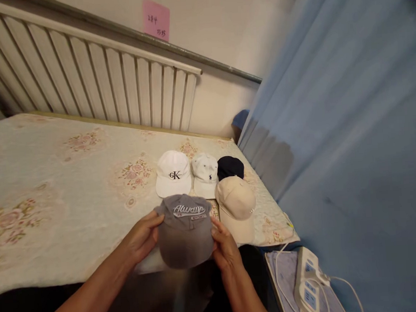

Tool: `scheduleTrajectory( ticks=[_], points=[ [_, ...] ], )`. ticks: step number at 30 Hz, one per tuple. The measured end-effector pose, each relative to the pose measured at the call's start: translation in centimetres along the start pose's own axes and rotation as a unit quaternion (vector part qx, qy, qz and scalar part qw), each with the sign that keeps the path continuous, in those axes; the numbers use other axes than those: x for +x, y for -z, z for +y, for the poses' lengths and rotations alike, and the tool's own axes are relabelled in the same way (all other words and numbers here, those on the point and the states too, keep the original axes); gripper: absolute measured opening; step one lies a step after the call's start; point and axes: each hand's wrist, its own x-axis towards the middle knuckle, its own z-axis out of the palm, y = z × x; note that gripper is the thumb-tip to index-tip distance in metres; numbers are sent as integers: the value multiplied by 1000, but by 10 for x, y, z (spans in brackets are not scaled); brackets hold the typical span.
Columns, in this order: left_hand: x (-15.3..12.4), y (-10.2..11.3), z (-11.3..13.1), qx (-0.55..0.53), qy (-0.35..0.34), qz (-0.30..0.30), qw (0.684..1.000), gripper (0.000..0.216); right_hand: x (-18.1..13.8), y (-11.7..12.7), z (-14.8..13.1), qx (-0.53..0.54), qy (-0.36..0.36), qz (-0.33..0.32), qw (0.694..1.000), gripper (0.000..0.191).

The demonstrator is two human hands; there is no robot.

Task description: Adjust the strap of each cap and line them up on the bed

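Observation:
A grey baseball cap [185,238] with white "Always" lettering is held up between my two hands, its brim toward me. My left hand [145,236] grips its left side, thumb on top. On the opposite side, my right hand [225,242] pinches the edge. Just beyond lie a white cap [173,170] with dark "CK" letters, a second white cap [205,173] with a small dark emblem, and a black cap [230,167]. A beige cap [235,201] rests to the right, overlapping the black one in view.
The caps lie on a bed with a floral cover [89,193]. Behind it stands a white radiator [117,81] under a pipe, with a pink note [156,19] above. A blue curtain [353,141] hangs at right. A power strip [307,282] with cables sits at lower right.

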Motion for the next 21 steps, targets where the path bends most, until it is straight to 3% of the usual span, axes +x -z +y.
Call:
scheduleTrajectory(
  ticks=[3, 5, 8, 11, 13, 19, 21],
  points=[
    [29, -10, 11, 6, -76, -66, 995, 38, 33, -5, -18, -8, 96, -5, 995, 48],
    [50, -10, 11, 8, -105, -76, 992, 43, 54, -4, -20, -8, 126, 10, 992, 44],
    [83, 4, -4, 18, -96, -29, 995, 42, 80, 6, -3, -19, 100, 71, 992, 41],
    [108, 25, -28, 70, -6, 56, 996, 40, 92, 24, 24, -42, 56, 167, 984, 32],
    [118, 38, -42, 87, 10, 72, 993, 37, 94, 34, 38, -54, 55, 197, 977, 30],
    [128, 57, -60, 102, -21, 89, 991, 39, 93, 53, 51, -132, 92, 234, 959, 31],
    [129, 58, -62, 125, -42, 107, 985, 42, 94, 58, 54, -171, 121, 211, 955, 30]
  ],
)
